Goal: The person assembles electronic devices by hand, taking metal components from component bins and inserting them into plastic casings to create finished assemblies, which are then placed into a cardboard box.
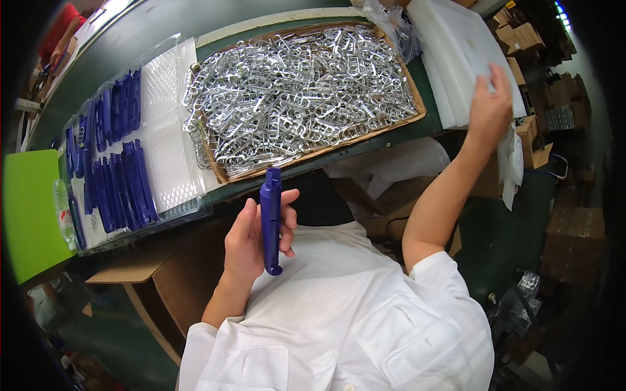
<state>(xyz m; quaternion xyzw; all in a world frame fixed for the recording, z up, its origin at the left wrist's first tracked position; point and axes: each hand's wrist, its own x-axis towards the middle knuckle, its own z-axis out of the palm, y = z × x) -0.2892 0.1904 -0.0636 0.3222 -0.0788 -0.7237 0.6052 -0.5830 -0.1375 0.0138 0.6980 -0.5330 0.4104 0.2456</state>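
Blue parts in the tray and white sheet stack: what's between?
Head view: a pale textured sheet, then the cardboard box heaped with silvery metal pieces, then a strip of green table.

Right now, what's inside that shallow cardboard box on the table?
Shiny metal pieces fill the cardboard box. They cover its bottom, so whatever lies underneath can't be seen.

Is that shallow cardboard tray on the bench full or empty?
Full: silvery metal pieces are heaped right across the cardboard tray, hiding its bottom, and some lie past its left edge.
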